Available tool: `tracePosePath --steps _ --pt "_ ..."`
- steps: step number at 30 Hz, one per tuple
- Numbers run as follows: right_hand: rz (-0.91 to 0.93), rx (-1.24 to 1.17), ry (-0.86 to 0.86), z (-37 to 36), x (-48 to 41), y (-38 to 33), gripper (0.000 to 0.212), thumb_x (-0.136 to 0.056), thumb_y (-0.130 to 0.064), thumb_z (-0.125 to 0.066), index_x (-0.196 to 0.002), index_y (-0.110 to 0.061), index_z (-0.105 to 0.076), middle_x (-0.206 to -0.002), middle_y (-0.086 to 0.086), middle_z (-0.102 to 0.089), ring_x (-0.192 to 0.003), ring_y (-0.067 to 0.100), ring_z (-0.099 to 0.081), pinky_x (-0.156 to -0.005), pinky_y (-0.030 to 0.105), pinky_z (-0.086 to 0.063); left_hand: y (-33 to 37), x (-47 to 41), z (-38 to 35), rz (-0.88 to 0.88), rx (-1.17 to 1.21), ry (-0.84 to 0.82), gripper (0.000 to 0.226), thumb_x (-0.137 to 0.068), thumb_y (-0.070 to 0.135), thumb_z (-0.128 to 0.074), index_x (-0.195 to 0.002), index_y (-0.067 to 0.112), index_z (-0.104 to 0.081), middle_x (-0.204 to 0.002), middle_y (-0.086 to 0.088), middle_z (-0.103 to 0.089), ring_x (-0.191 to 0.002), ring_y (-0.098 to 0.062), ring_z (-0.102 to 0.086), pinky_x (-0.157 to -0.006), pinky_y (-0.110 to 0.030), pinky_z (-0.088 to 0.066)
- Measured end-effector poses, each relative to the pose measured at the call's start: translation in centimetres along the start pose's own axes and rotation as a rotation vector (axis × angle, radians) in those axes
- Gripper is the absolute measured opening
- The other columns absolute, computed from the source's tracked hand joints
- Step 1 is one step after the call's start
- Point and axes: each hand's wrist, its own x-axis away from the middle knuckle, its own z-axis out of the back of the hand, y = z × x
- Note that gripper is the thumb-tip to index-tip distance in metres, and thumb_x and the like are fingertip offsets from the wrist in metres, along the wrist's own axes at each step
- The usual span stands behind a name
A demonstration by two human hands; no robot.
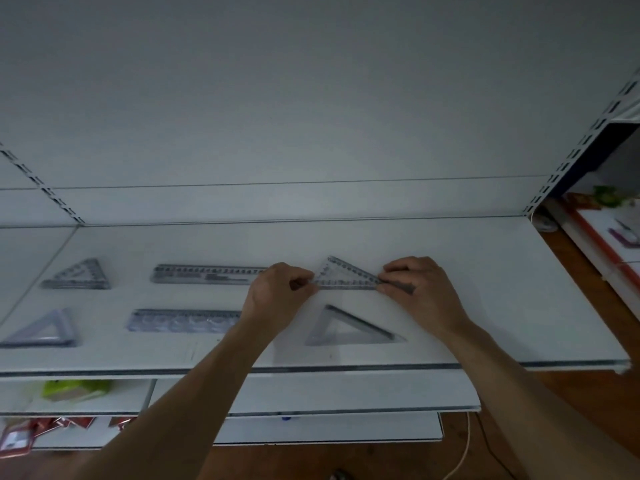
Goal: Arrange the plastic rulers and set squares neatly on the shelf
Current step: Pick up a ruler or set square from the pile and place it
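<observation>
Shelf bears the set square; we pinch its ends, left hand and right hand curled

A shop: white slotted-upright display shelving stocked with packaged goods

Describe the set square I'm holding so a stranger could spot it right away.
On the white shelf, look at the back row, right of the long ruler. That set square alone is pinched at both ends, by the left hand and right hand; the triangle in front lies untouched.
</observation>
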Motion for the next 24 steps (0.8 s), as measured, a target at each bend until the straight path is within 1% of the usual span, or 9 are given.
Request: tracePosePath --steps 2,8,12,14,16,17,19,21,24 --pt "-0.004 -0.005 -0.005 0.0 0.0 0.0 0.017 -0.079 -0.031 -0.075 -0.092 -0.020 -0.077 -0.097 -0.006 -0.069 -0.088 0.014 -0.057 -0.084 0.018 -0.038 0.0 0.0 -0.1 0.000 -0.004 0.002 0.026 -0.087 0.035 -0.066 -0.110 0.025 -0.071 -0.097 0.007 -0.062 -0.092 -0.010 -0.057 -0.076 -0.018 -0.037" --pt "-0.039 -0.015 -0.043 0.3 0.0 -0.3 0.020 -0.079 -0.033 -0.074 -0.095 -0.020 -0.076 -0.099 -0.008 -0.068 -0.091 0.013 -0.056 -0.085 0.018 -0.037 0.2 0.2 0.0 -0.007 -0.005 0.017 0.027 -0.087 0.034 -0.067 -0.111 0.023 -0.070 -0.101 0.004 -0.065 -0.095 -0.013 -0.059 -0.077 -0.017 -0.037" --pt "-0.108 -0.050 -0.050 0.6 0.2 -0.6 0.030 -0.079 -0.035 -0.075 -0.105 -0.020 -0.073 -0.103 -0.010 -0.066 -0.096 0.006 -0.052 -0.086 0.010 -0.032 0.1 0.3 0.2 0.012 0.017 -0.005 0.034 -0.084 0.037 -0.070 -0.115 0.023 -0.067 -0.095 0.008 -0.061 -0.084 -0.006 -0.055 -0.071 -0.015 -0.036" --pt "-0.135 -0.058 -0.051 0.8 0.2 -0.9 0.030 -0.082 -0.034 -0.072 -0.109 -0.022 -0.071 -0.105 -0.011 -0.064 -0.098 0.003 -0.048 -0.085 0.001 -0.028 0.2 0.6 0.5 0.024 0.045 -0.007 0.037 -0.084 0.040 -0.069 -0.118 0.026 -0.065 -0.097 0.011 -0.061 -0.082 -0.002 -0.056 -0.066 -0.010 -0.036" --pt "-0.157 -0.072 -0.063 1.0 0.2 -1.1 0.029 -0.086 -0.032 -0.068 -0.112 -0.021 -0.070 -0.106 -0.013 -0.061 -0.099 0.001 -0.046 -0.084 -0.003 -0.025 0.3 1.1 0.9 0.041 0.084 0.009 0.035 -0.085 0.043 -0.067 -0.116 0.029 -0.065 -0.100 0.013 -0.064 -0.082 -0.001 -0.058 -0.068 -0.012 -0.040" --pt "-0.175 -0.084 -0.076 1.2 0.2 -1.3 0.029 -0.087 -0.031 -0.066 -0.114 -0.021 -0.068 -0.106 -0.014 -0.059 -0.101 0.001 -0.045 -0.083 -0.001 -0.026 0.3 1.5 1.3 0.052 0.102 0.021 0.033 -0.085 0.044 -0.066 -0.115 0.030 -0.065 -0.101 0.014 -0.065 -0.083 0.000 -0.059 -0.070 -0.015 -0.042" --pt "-0.219 -0.111 -0.095 1.6 0.2 -1.8 0.028 -0.089 -0.031 -0.063 -0.116 -0.023 -0.067 -0.109 -0.013 -0.059 -0.105 0.005 -0.048 -0.087 0.010 -0.030 0.3 2.2 2.2 0.055 0.111 0.047 0.031 -0.085 0.045 -0.064 -0.113 0.032 -0.066 -0.101 0.016 -0.065 -0.084 0.000 -0.060 -0.074 -0.018 -0.044" --pt "-0.246 -0.106 -0.066 1.9 -0.1 -2.7 0.027 -0.091 -0.030 -0.061 -0.116 -0.023 -0.066 -0.110 -0.009 -0.061 -0.105 0.009 -0.053 -0.088 0.018 -0.034 0.0 2.9 3.3 0.047 0.109 0.072 0.029 -0.086 0.045 -0.064 -0.112 0.033 -0.066 -0.101 0.017 -0.065 -0.086 0.000 -0.060 -0.076 -0.019 -0.044" --pt "-0.218 -0.100 -0.023 1.5 -1.0 -5.5 0.027 -0.092 -0.028 -0.059 -0.117 -0.021 -0.065 -0.109 -0.009 -0.060 -0.103 0.009 -0.055 -0.086 0.019 -0.036 -1.0 3.9 5.5 0.023 0.082 0.107 0.028 -0.087 0.043 -0.063 -0.113 0.032 -0.064 -0.102 0.018 -0.063 -0.090 -0.001 -0.059 -0.077 -0.018 -0.042"
